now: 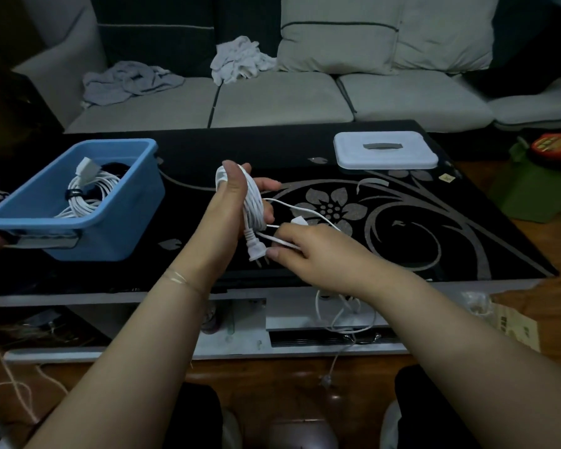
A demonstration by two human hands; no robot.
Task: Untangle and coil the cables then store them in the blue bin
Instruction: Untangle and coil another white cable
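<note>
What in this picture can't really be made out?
- Head view: the left hand covers part of the white cable coil.
- The blue bin wall hides its bottom; a dark item beside the coiled cable is too dim.
- Loose cable passes behind the right hand.

Glossy black glass-like table top (pixel 402 241), smooth blue plastic bin (pixel 133 202), white plastic lid (pixel 386 153), matt cloth sofa (pixel 282 102)

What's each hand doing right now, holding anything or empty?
Left hand: closed around the white cable coil, plug hanging below.
Right hand: pinching the loose cable tail near the plug.
</note>
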